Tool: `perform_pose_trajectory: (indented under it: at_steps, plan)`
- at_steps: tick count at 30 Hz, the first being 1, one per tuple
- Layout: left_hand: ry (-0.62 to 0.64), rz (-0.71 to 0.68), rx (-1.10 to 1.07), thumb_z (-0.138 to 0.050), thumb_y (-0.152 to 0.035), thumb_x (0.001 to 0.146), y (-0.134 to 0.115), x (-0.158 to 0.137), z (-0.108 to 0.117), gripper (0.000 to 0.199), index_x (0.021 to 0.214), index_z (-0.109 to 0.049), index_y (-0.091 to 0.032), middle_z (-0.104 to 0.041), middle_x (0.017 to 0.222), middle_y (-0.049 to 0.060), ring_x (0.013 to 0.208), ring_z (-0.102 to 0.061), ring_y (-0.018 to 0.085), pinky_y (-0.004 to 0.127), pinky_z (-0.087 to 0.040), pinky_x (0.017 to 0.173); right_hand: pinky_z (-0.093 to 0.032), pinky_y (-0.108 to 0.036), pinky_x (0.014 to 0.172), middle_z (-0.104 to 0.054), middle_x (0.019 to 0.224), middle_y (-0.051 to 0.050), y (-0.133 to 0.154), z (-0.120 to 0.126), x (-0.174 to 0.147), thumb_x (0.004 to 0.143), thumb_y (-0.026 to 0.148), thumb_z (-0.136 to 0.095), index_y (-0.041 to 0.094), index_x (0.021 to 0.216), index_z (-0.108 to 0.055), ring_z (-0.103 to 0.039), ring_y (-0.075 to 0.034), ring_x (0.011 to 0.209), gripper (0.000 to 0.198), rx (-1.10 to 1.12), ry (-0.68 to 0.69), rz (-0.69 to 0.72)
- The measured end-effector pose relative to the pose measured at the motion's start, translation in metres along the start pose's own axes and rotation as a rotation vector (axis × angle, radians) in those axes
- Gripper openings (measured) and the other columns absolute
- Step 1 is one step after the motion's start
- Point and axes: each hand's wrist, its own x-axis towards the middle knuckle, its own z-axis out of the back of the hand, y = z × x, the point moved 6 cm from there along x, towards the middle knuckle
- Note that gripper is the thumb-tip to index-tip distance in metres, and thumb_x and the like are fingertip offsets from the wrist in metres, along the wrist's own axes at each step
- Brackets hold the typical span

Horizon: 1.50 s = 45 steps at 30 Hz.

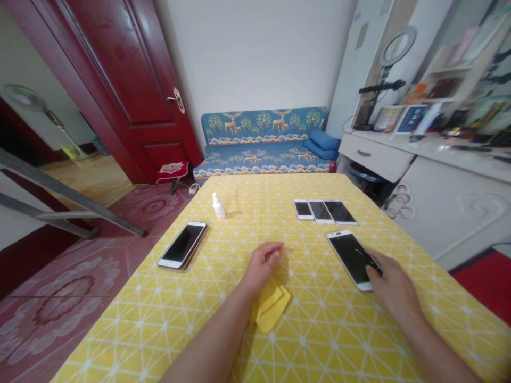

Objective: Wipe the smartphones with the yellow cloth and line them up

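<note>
My right hand (393, 279) grips the right edge of a white smartphone (349, 255), thumb over its dark screen and the other fingers partly hidden. The phone is at the right side of the table, close to the surface; whether it touches the cloth I cannot tell. My left hand (261, 263) is closed near the middle of the table, fingers curled together; what they hold, if anything, is hidden. Beneath that wrist lies a folded yellow cloth (275, 308), partly covered by the forearm. Beyond the right hand, three smartphones (321, 211) lie side by side, screens up.
At the left of the yellow patterned tablecloth (159, 319) lies a white-framed smartphone (184, 244), apparently on top of another. A small white spray bottle (218, 206) stands behind it. A blue sofa (259, 143) is past the far edge, a white dresser (439, 191) to the right.
</note>
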Motion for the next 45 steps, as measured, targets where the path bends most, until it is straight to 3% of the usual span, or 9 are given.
perform_pose_trajectory:
  at_steps: [3, 6, 14, 28, 34, 36, 38, 42, 45]
  plan:
    - [0.007, -0.017, 0.032, -0.056, -0.028, 0.086, -0.002, 0.001, -0.001, 0.026, 0.105, -0.070, -0.019, -0.067, 0.110, 0.009, 0.104, -0.060, 0.020, 0.034, -0.043, 0.096, -0.036, -0.049, 0.104, -0.047, 0.132, -0.022, -0.001, 0.009, -0.016, 0.088, 0.050, -0.033, 0.008, 0.120, -0.061, -0.043, -0.037, 0.127, 0.060, -0.185, 0.008, 0.119]
    - [0.013, -0.022, 0.044, -0.056, -0.029, 0.086, -0.002, 0.001, -0.001, 0.026, 0.105, -0.070, -0.019, -0.067, 0.109, 0.009, 0.103, -0.060, 0.020, 0.034, -0.044, 0.094, -0.028, -0.055, 0.106, -0.032, 0.148, -0.019, 0.011, -0.001, -0.030, 0.089, 0.057, -0.030, 0.013, 0.133, -0.051, -0.026, -0.037, 0.138, 0.065, -0.345, 0.116, 0.217]
    - [0.023, 0.003, -0.019, -0.056, -0.030, 0.085, 0.009, 0.000, -0.001, 0.026, 0.105, -0.070, -0.019, -0.067, 0.110, 0.009, 0.104, -0.061, 0.021, 0.035, -0.046, 0.094, -0.027, -0.049, 0.107, -0.034, 0.150, -0.016, 0.014, -0.019, -0.009, 0.095, 0.045, -0.021, 0.016, 0.142, -0.041, -0.025, -0.031, 0.140, 0.058, -0.576, 0.238, 0.081]
    - [0.040, 0.052, -0.050, -0.057, -0.033, 0.084, 0.014, 0.001, -0.003, 0.028, 0.106, -0.069, -0.019, -0.068, 0.112, 0.010, 0.103, -0.062, 0.022, 0.035, -0.048, 0.092, -0.023, -0.055, 0.107, -0.031, 0.150, -0.020, 0.023, -0.030, 0.010, 0.095, 0.044, -0.020, 0.015, 0.143, -0.039, -0.022, -0.034, 0.140, 0.059, -0.527, 0.254, -0.030]
    - [0.032, 0.053, -0.066, -0.059, -0.034, 0.083, 0.012, 0.001, -0.003, 0.029, 0.105, -0.069, -0.018, -0.068, 0.108, 0.010, 0.101, -0.062, 0.022, 0.036, -0.048, 0.090, -0.020, -0.062, 0.106, -0.029, 0.149, -0.024, 0.028, -0.028, 0.022, 0.094, 0.048, -0.022, 0.009, 0.140, -0.041, -0.020, -0.039, 0.140, 0.063, -0.327, 0.163, -0.015]
    - [0.018, 0.070, -0.094, -0.059, -0.035, 0.083, 0.012, 0.001, -0.003, 0.030, 0.105, -0.069, -0.018, -0.069, 0.107, 0.011, 0.098, -0.063, 0.021, 0.036, -0.048, 0.089, -0.022, -0.058, 0.109, -0.024, 0.152, -0.023, 0.040, -0.024, 0.023, 0.094, 0.048, -0.025, 0.006, 0.139, -0.040, -0.018, -0.036, 0.141, 0.063, -0.140, 0.094, 0.051]
    - [-0.012, 0.102, -0.148, -0.060, -0.037, 0.083, 0.013, 0.001, -0.003, 0.033, 0.107, -0.068, -0.017, -0.069, 0.104, 0.011, 0.095, -0.063, 0.021, 0.035, -0.049, 0.087, -0.028, -0.047, 0.110, -0.029, 0.151, -0.020, 0.064, -0.022, 0.016, 0.094, 0.046, -0.030, 0.009, 0.137, -0.042, -0.026, -0.029, 0.140, 0.058, 0.073, 0.080, 0.156]
    - [-0.060, 0.137, -0.249, -0.061, -0.040, 0.082, 0.010, 0.002, 0.000, 0.037, 0.110, -0.067, -0.016, -0.069, 0.101, 0.010, 0.093, -0.063, 0.020, 0.034, -0.051, 0.084, -0.046, -0.035, 0.091, -0.062, 0.118, -0.011, 0.135, -0.030, -0.019, 0.094, 0.042, -0.038, 0.019, 0.118, -0.055, -0.059, -0.022, 0.108, 0.038, 0.278, 0.319, 0.283]
    - [-0.079, 0.131, -0.296, -0.059, -0.042, 0.084, 0.005, 0.001, 0.002, 0.040, 0.113, -0.065, -0.016, -0.067, 0.103, 0.011, 0.095, -0.062, 0.020, 0.034, -0.051, 0.083, -0.047, -0.033, 0.073, -0.066, 0.091, -0.005, 0.179, -0.038, -0.043, 0.084, 0.044, -0.056, 0.021, 0.100, -0.060, -0.063, -0.022, 0.084, 0.028, 0.198, 0.459, 0.253]
